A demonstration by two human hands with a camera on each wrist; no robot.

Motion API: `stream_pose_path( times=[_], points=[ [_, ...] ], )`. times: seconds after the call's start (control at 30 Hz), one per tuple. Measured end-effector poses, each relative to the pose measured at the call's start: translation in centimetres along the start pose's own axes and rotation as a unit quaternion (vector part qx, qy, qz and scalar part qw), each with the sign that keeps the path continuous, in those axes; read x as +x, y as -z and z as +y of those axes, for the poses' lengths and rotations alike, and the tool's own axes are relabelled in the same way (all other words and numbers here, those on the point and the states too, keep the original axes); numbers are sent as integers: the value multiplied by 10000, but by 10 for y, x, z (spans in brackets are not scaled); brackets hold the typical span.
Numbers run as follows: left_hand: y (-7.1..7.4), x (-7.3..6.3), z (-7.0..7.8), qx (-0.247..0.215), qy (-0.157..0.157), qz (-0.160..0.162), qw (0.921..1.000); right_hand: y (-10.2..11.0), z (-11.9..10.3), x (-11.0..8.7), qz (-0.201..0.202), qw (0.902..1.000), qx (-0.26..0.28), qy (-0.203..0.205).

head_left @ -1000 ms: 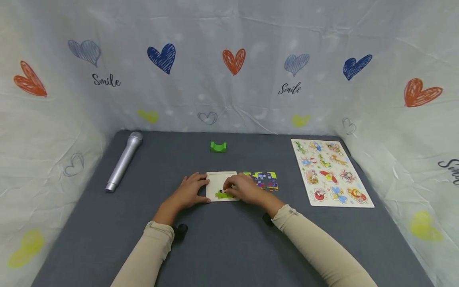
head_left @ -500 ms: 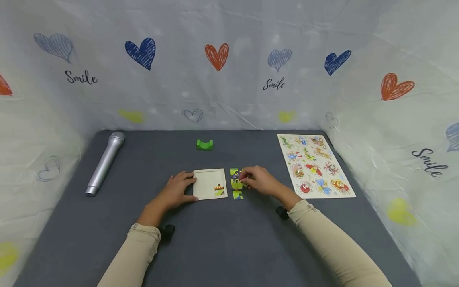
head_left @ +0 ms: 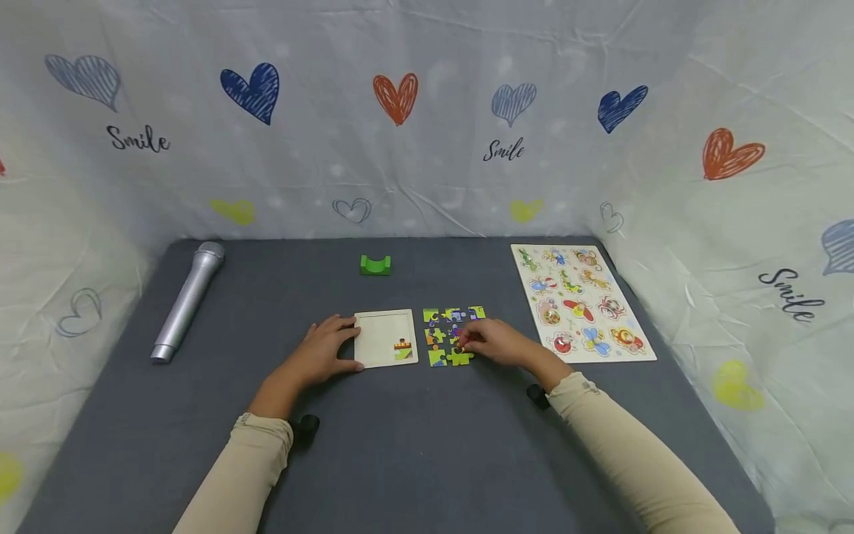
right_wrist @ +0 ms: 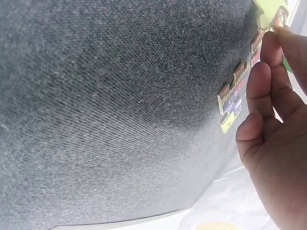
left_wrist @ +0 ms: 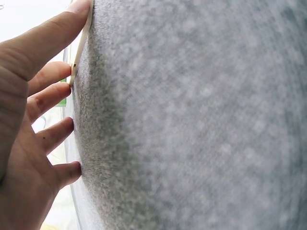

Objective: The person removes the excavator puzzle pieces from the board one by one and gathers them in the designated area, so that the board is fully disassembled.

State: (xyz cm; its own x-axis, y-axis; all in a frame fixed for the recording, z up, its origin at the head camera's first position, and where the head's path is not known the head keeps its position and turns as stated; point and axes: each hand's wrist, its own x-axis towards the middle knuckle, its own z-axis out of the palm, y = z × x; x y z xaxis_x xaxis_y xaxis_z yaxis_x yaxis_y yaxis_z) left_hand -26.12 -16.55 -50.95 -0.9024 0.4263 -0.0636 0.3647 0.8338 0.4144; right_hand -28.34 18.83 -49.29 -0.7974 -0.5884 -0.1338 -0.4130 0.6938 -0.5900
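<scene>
A pale square puzzle tray [head_left: 380,340] lies mid-table, with colourful pieces [head_left: 403,349] fitted in its lower right corner. My left hand [head_left: 319,351] rests at the tray's left side. In the left wrist view its thumb [left_wrist: 57,33] and nearest fingers touch the tray's edge, the other fingers spread on the cloth. Loose jigsaw pieces [head_left: 437,358] lie in rows right of the tray. Over them, my right hand [head_left: 500,343] pinches a jigsaw piece between thumb and index finger; the fingertips mostly hide it. The right wrist view shows a yellow-green piece [right_wrist: 268,10] at those fingertips.
A silver microphone [head_left: 188,302] lies at the table's left. A green arched block [head_left: 376,266] stands behind the tray. To the right lies a pale board of insect and animal pictures [head_left: 579,304]. A heart-printed sheet [head_left: 434,170] hangs behind the dark table.
My right hand has left the tray's lower right corner, where pieces now sit, and moved right to the loose pieces. My left hand stays at the tray. The head view has shifted.
</scene>
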Motion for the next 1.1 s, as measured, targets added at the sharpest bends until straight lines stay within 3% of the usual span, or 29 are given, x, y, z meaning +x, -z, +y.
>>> stream_pose_path(
  times=[0.4,0.7,1.1],
  points=[
    [5,-5,-2,42,75,2,10000,-1,-16,12,20,9999,-50,86],
    [2,-2,4,17,98,-149,9998,-21,-51,41,-183,9958,-677,581],
    [0,-1,2,-39,125,-84,9999,-34,-65,62,-102,9914,-1061,761]
  ],
)
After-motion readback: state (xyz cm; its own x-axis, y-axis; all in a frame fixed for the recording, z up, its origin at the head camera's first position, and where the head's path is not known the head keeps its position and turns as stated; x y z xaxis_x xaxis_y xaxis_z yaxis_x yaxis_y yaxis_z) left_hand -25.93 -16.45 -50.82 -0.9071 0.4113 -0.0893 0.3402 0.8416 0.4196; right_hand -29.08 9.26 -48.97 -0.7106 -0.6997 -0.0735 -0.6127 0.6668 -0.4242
